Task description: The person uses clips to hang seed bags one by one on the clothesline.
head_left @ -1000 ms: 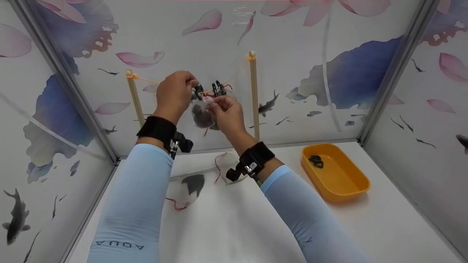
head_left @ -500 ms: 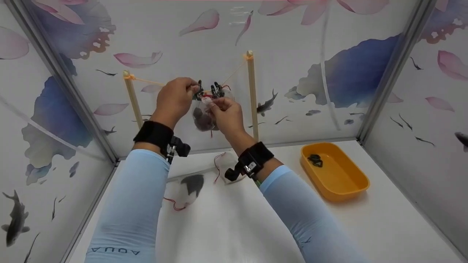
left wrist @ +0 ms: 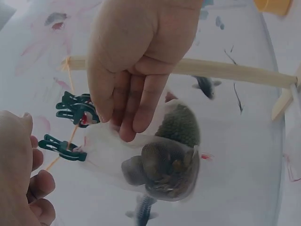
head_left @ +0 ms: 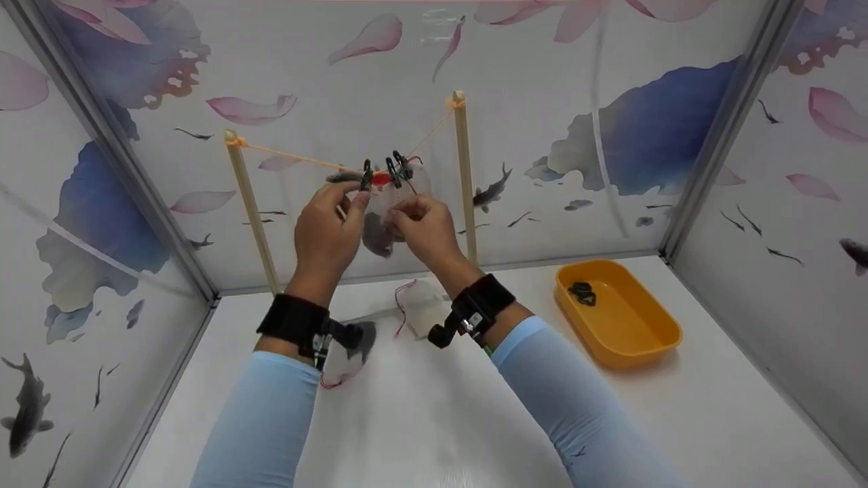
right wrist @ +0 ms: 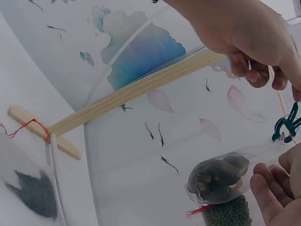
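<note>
My left hand (head_left: 329, 234) is just below a dark green clip (head_left: 367, 175) on the orange cord (head_left: 298, 157). Its fingertips stand slightly apart from that clip (left wrist: 63, 148) in the left wrist view. My right hand (head_left: 432, 229) is against the upper part of a sheer drawstring bag (head_left: 378, 235), its fingers loosely bent. Dark rounded lumps fill this hanging bag's bottom. Several green clips sit close together on the cord. Behind hangs another sheer bag with small green beads or beans (right wrist: 229, 213), partly hidden.
Two wooden posts, left (head_left: 247, 196) and right (head_left: 466, 176), carry the sagging cord. On the white table (head_left: 434, 420) lie a flat sheer bag (head_left: 422, 312) and one with dark contents (head_left: 366, 339). A yellow tray (head_left: 668, 332) at right holds dark clips (head_left: 583, 293).
My left hand has let go of the left clip and dropped below it; the clip stays on the cord. My right hand is slightly lower, and the bag hangs straighter.
</note>
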{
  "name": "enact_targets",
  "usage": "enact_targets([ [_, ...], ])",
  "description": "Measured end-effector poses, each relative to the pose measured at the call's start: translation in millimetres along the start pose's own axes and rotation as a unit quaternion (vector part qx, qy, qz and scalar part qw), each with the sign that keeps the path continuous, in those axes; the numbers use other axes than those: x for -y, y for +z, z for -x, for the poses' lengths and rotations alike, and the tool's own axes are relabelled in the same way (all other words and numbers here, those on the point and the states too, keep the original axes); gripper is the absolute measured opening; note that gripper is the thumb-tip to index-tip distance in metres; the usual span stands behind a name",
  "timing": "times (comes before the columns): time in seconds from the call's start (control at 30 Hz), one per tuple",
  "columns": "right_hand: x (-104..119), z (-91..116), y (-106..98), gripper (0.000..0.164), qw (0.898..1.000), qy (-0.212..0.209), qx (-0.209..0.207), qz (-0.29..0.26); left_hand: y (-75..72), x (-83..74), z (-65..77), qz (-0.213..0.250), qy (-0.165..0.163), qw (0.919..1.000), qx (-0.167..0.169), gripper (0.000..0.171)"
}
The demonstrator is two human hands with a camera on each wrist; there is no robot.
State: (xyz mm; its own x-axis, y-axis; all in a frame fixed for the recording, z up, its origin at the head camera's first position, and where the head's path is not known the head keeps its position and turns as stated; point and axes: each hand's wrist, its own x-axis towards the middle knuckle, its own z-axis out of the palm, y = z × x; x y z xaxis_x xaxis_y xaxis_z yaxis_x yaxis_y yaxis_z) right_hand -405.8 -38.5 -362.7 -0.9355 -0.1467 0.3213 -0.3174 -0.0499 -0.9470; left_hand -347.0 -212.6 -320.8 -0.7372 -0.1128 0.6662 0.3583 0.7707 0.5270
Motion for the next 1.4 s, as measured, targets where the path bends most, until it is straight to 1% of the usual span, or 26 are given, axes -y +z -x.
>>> enact_targets([
  [0.07,-5,3,-6,0.006,1.0,0.001,0.007,-0.002,0.8,7.5,17.8,0.02,-0.011,0.9996,-0.015,0.039],
  [0.13,-11,7,-17,0.005,1.0,0.004,0.015,0.002,0.3,15.3,35.6,0.035,-0.031,0.9988,-0.015,0.037],
  [0.2,-19,13,-34,0.005,0.999,0.008,0.022,0.026,0.8,23.8,52.2,0.04,-0.055,0.9977,-0.001,0.035],
  [0.3,-29,25,-70,0.008,0.994,0.018,0.041,0.102,0.9,38.2,76.4,0.025,-0.098,0.9942,0.036,0.035],
  [0.4,-38,39,-116,0.013,0.981,0.039,0.058,0.183,-0.8,57.5,100.5,-0.01,-0.141,0.9876,0.068,0.036],
  [0.47,-44,48,-148,0.016,0.972,0.063,0.055,0.221,-3.3,72.4,116.2,-0.031,-0.169,0.9819,0.079,0.036],
  [0.53,-52,57,-177,0.019,0.962,0.092,0.041,0.253,-6.3,86.8,130.7,-0.05,-0.197,0.9755,0.086,0.035],
  [0.6,-60,65,-201,0.024,0.951,0.125,0.03,0.283,-8.8,99.9,143.2,-0.06,-0.219,0.9701,0.086,0.035],
  [0.7,-71,76,-228,0.034,0.932,0.166,0.03,0.321,-9.4,114.0,157.7,-0.067,-0.239,0.9645,0.089,0.033],
  [0.77,-78,82,-240,0.041,0.921,0.191,0.036,0.336,-7.4,118.9,163.6,-0.068,-0.245,0.9623,0.096,0.033],
  [0.83,-85,86,-250,0.046,0.913,0.206,0.043,0.349,-4.3,120.9,166.7,-0.07,-0.246,0.9605,0.109,0.033],
  [0.87,-88,87,-255,0.048,0.909,0.211,0.047,0.357,-0.4,125.3,168.2,-0.077,-0.24,0.9612,0.112,0.033],
  [0.9,-91,89,-260,0.048,0.904,0.219,0.053,0.362,1.4,125.1,168.8,-0.08,-0.238,0.961,0.116,0.033],
  [0.97,-96,91,-268,0.045,0.895,0.24,0.059,0.372,5.3,124.1,169.6,-0.091,-0.23,0.9611,0.123,0.033],
  [1.03,-102,92,-275,0.037,0.888,0.255,0.06,0.378,9.0,123.8,170.5,-0.101,-0.226,0.9602,0.129,0.034],
  [1.07,-104,92,-277,0.033,0.887,0.26,0.057,0.378,11.0,124.3,171.0,-0.106,-0.223,0.9599,0.133,0.036],
  [1.1,-106,93,-280,0.029,0.886,0.26,0.052,0.38,10.6,120.5,170.8,-0.108,-0.225,0.9579,0.141,0.036],
  [1.13,-107,94,-281,0.026,0.887,0.253,0.044,0.384,12.2,120.9,171.4,-0.118,-0.224,0.956,0.148,0.039],
  [1.23,-109,100,-284,0.021,0.895,0.211,0.032,0.392,16.6,123.2,173.6,-0.149,-0.224,0.9485,0.167,0.046],
  [1.3,-108,103,-284,0.022,0.895,0.182,0.027,0.406,19.0,124.7,176.0,-0.169,-0.226,0.9431,0.176,0.051],
  [1.33,-107,105,-283,0.022,0.897,0.178,0.025,0.404,20.2,125.2,177.1,-0.176,-0.228,0.9404,0.181,0.052],
  [1.37,-106,106,-283,0.021,0.896,0.176,0.024,0.407,21.5,125.8,178.3,-0.179,-0.23,0.9386,0.185,0.053],
  [1.4,-105,107,-282,0.02,0.892,0.171,0.026,0.417,22.9,126.6,179.4,-0.18,-0.232,0.9371,0.19,0.054],
])
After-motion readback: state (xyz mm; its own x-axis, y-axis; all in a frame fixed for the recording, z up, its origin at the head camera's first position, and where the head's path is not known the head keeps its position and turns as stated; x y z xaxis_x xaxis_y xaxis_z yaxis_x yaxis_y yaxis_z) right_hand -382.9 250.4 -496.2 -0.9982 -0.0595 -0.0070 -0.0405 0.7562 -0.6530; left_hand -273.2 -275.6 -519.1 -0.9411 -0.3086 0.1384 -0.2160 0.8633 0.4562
